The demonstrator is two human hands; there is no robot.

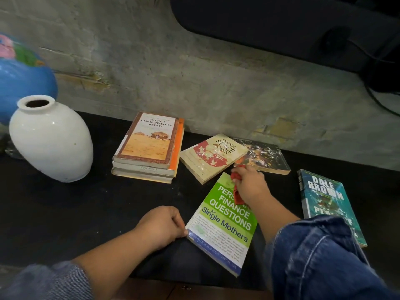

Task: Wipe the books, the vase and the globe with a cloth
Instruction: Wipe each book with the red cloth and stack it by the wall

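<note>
place: home room | cues: books [147, 146], globe [23, 83], vase [50, 141], dark table [65, 213]

A rough grey plastered wall [194, 72], flaking in yellowish patches, rises behind a matt black tabletop [65, 213]. A dark rounded panel [281, 22] and black cables [376, 98] occupy the upper right.

Upper left, globe [21, 79]: blue, pink and green patches. Beside it, vase [50, 139]: glossy white, dark mouth. Black bench [86, 213]. Stack's top book [147, 141]: sandy orange cover, brown patterned border; orange book [178, 146] under it. Centre, cream book [212, 156]: red shape, dark lettering. Right of it, dark book [264, 156]: white splatter pattern. Foreground, green book [225, 224]: white and blue lettering, white panel, blue strip. Right, teal book [324, 202]: white lettering. Red cloth [237, 191]. Blue denim sleeve [324, 256], pale stitching. Behind, wall [194, 83]: mottled grey, yellowish patches.
</note>
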